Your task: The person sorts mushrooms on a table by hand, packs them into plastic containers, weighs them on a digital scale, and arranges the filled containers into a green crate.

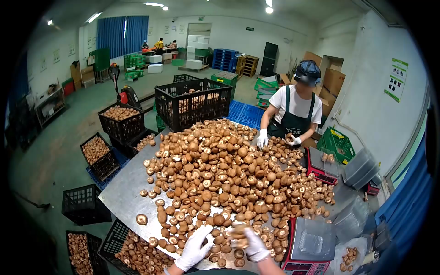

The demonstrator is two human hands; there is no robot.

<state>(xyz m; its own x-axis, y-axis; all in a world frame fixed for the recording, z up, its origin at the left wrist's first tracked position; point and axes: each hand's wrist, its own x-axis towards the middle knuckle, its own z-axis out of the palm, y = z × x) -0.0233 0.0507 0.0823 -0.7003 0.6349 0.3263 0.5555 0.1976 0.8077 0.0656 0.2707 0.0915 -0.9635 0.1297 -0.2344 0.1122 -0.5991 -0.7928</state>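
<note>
A large heap of brown shiitake mushrooms (pixel 215 169) covers much of the metal table (pixel 121 197). My left hand (pixel 195 250), in a white glove, rests at the near edge of the heap with its fingers stretched out and apart, and I see nothing held in it. Just to its right, my gloved right hand (pixel 255 246) is closed around a few mushrooms (pixel 238 234), blurred by motion. Beside that hand stands a red scale (pixel 298 266) with a clear plastic tray (pixel 312 240) on top.
Across the table a co-worker (pixel 295 103) handles mushrooms near a second red scale (pixel 321 167). Stacked clear trays (pixel 352 217) stand at the right, by a bag of mushrooms (pixel 349 259). A black crate (pixel 192 103) sits at the far edge; mushroom-filled crates (pixel 114 243) line the left.
</note>
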